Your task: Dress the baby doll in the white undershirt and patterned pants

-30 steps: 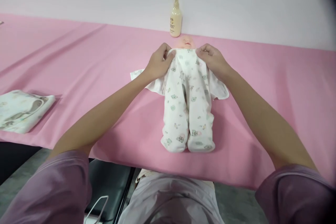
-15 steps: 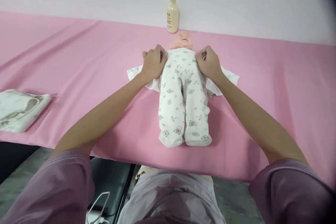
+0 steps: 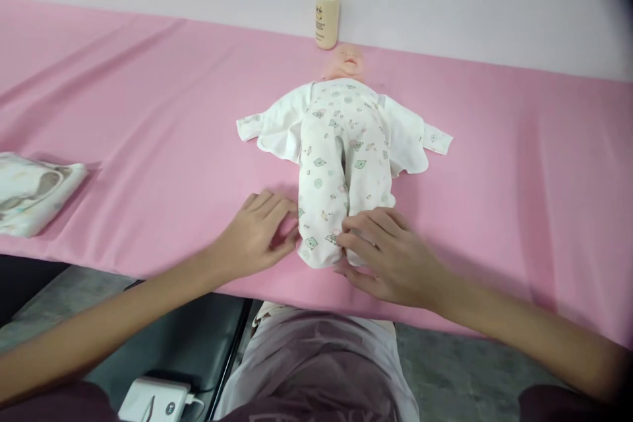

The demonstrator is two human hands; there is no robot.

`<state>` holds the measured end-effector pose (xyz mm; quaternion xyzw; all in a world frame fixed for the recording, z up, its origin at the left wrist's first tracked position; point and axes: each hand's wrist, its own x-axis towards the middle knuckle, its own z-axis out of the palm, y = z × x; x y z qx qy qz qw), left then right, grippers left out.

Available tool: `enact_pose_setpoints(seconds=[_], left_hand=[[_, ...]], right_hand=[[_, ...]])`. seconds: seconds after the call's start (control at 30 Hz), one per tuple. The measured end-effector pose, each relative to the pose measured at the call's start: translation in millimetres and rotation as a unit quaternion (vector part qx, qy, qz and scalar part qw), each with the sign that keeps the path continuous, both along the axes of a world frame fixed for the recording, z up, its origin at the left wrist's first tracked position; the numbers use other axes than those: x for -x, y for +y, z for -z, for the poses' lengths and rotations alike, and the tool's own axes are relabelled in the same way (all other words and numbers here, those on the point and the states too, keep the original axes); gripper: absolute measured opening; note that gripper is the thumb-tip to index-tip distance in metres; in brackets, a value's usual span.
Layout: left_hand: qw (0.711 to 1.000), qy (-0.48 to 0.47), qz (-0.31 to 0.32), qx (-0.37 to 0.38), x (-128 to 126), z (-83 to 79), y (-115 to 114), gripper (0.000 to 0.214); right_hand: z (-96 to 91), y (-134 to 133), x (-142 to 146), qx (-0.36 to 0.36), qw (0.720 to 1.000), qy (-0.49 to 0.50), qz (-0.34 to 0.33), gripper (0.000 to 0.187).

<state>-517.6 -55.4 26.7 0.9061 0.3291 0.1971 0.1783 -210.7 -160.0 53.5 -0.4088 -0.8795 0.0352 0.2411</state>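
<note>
A baby doll (image 3: pixel 349 60) lies face up on a pink cover, its head toward the wall. White printed baby trousers (image 3: pixel 321 171) lie over its front, both legs pointing toward me. Beneath them spreads a white baby shirt (image 3: pixel 287 120), sleeves out to either side. My left hand (image 3: pixel 257 231) is at the outer edge of the left trouser foot, thumb and fingers curved apart with nothing between them. Across the right trouser foot, my right hand (image 3: pixel 390 254) rests with fingers spread, hiding most of that foot.
Behind the doll's head stands a cream pump bottle (image 3: pixel 327 16) near the wall. A folded printed cloth (image 3: pixel 37 191) lies at the left on the pink cover (image 3: pixel 163 145). Below the table edge, a white power bank (image 3: pixel 155 401) with a cable sits on a black seat (image 3: pixel 182 336).
Both hands have let go of the trousers' top corners and moved down toward me to the trouser feet. The shirt's sleeves now show fully. The view has shifted slightly.
</note>
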Motion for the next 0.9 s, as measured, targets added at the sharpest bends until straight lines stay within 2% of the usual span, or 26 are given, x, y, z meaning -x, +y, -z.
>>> enact_pose_setpoints(seconds=[0.07, 0.13, 0.2, 0.27, 0.33, 0.4, 0.5, 0.57, 0.63, 0.8, 0.9], left_hand=[[1.0, -0.003, -0.014, -0.018, 0, -2.2, 5, 0.011], [0.998, -0.019, -0.038, -0.046, -5, -8.7, 27, 0.016], [0.994, -0.051, -0.059, -0.075, -14, -18.3, 65, 0.023], [0.99, -0.09, -0.067, -0.084, -30, -28.2, 113, 0.025], [0.99, -0.12, -0.05, -0.061, -51, -35.8, 165, 0.027], [0.991, -0.127, -0.031, -0.013, -72, -39.5, 210, 0.032], [0.987, -0.117, -0.041, 0.101, -96, -38.5, 255, 0.04], [0.976, -0.132, -0.049, 0.163, -103, -36.2, 269, 0.046], [0.972, -0.142, -0.043, 0.184, -105, -35.3, 274, 0.048], [0.984, -0.082, -0.009, 0.157, -112, -41.6, 277, 0.049], [0.983, -0.088, -0.034, 0.155, -123, -42.5, 278, 0.044]], right_hand=[[0.5, 16, -3, 0.009, 1.0, 0.022, 0.014, 0.012], [-4.6, 46, -16, 0.015, 0.997, 0.062, 0.045, 0.016], [-13.1, 89, -34, 0.012, 0.99, 0.106, 0.09, 0.018], [-21.5, 138, -53, 0.019, 0.977, 0.164, 0.135, 0.016], [-26.9, 185, -69, 0.048, 0.962, 0.215, 0.161, 0.014], [-28.1, 224, -79, 0.1, 0.949, 0.25, 0.166, 0.021], [-25.0, 260, -86, 0.13, 0.934, 0.285, 0.171, 0.029], [-22.8, 270, -89, 0.143, 0.932, 0.283, 0.176, 0.03], [-22.5, 276, -91, 0.162, 0.93, 0.278, 0.177, 0.033], [-25.8, 287, -99, 0.229, 0.931, 0.238, 0.155, 0.038], [-20.7, 292, -105, 0.274, 0.91, 0.272, 0.152, 0.038]])
